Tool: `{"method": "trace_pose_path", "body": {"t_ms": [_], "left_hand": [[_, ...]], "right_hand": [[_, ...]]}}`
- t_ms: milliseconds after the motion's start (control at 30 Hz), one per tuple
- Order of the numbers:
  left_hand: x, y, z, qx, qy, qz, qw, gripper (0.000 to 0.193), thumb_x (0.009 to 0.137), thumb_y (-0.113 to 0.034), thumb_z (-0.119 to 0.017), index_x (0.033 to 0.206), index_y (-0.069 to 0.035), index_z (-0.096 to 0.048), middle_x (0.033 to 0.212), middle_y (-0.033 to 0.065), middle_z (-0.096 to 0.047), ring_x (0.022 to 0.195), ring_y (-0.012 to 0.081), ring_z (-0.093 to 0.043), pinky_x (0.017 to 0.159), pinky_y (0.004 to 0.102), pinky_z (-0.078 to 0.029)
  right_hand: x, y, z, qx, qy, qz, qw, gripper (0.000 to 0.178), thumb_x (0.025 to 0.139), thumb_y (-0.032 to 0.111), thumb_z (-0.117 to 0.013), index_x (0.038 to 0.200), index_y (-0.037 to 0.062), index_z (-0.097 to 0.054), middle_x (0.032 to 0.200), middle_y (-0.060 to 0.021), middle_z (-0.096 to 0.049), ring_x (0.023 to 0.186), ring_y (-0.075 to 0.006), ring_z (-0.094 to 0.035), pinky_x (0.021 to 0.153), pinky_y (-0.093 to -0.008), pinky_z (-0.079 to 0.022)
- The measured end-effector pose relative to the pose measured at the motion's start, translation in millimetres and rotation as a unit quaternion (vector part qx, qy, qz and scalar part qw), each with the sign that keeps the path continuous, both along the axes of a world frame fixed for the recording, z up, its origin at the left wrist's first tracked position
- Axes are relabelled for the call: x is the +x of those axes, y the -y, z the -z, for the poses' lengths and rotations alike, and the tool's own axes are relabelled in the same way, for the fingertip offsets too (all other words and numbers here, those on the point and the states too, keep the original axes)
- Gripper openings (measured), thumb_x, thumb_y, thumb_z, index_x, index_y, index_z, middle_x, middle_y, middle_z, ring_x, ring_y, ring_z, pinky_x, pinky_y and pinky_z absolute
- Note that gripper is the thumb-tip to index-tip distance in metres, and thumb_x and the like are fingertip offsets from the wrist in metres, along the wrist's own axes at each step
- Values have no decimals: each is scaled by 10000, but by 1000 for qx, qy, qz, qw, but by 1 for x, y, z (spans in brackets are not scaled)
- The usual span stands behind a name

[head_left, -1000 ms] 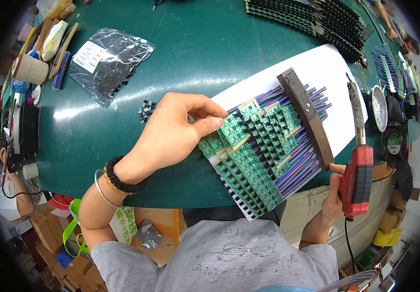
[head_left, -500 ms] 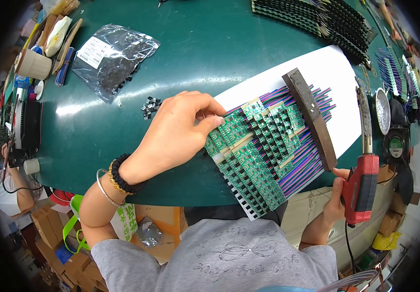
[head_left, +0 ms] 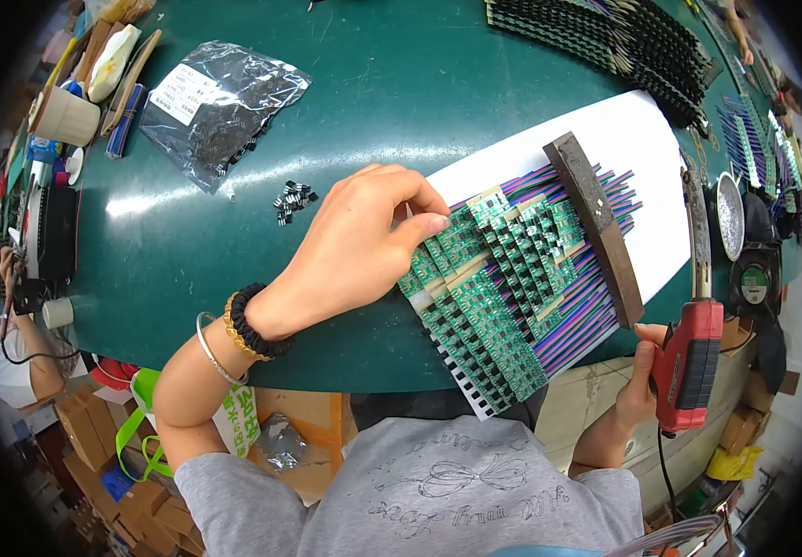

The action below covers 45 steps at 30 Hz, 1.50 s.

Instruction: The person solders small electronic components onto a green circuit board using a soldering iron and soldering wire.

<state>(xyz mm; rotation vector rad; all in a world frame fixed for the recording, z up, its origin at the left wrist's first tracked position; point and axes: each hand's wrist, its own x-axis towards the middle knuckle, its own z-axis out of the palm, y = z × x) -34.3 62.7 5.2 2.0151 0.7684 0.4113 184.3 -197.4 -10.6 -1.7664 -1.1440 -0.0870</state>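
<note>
Flanking circuit boards [head_left: 489, 327], left hand [head_left: 359, 239] pinching their edge, right hand [head_left: 640, 390] gripping soldering gun [head_left: 693, 364]

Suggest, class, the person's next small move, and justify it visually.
Perhaps bring the tool over to the boards: the right hand holds it off to their right, pointing past them, while the left hand is at their upper edge and the bar lies across the wires, likely steadying them.

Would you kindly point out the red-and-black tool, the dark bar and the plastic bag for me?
Red-and-black tool [head_left: 695, 364]: head view, on its black grip.
Dark bar [head_left: 594, 228]: head view, around the middle of its length.
Plastic bag [head_left: 225, 113]: head view, near its centre.
</note>
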Motion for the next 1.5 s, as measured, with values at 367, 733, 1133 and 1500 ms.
{"method": "trace_pose_path", "body": {"t_ms": [367, 733, 1133, 1500], "left_hand": [[4, 5, 11, 46, 21, -17, 999, 69, 840, -30, -697, 901, 0, -682, 804, 71, -623, 736, 165, -546, 684, 300, -447], [-71, -27, -7, 132, 41, -186, 973, 72, 885, -42, -668, 934, 10, -683, 871, 92, -668, 748, 170, -622, 700, 277, -495], [-90, -20, 18, 307, -6, -133, 942, 181, 773, -15, -732, 945, -40, -682, 902, 85, -608, 867, 281, -567, 770, 386, -463], [-65, -21, 24, 418, -26, -77, 905, 133, 743, 4, -712, 833, -38, -624, 908, 74, -570, 848, 264, -514, 744, 373, -395]], "right_hand": [[1, -1, 2, 17, 30, -9, 999, 96, 894, -57, -603, 981, -96, -594, 878, -172, -670, 739, -219, -635, 705, -298, -515], [-2, 13, -16, 47, 10, -22, 999, 148, 901, -45, -562, 753, -49, -551, 660, -108, -547, 588, -209, -514, 579, -337, -455], [-11, 7, -66, -61, 41, -46, 996, 62, 845, 13, -592, 821, -44, -587, 657, -118, -557, 579, -211, -534, 568, -292, -419], [-33, -28, -26, -7, -28, -138, 990, 413, 869, -23, -573, 1233, -183, -462, 615, -86, -544, 489, -130, -471, 503, -254, -408]]}}
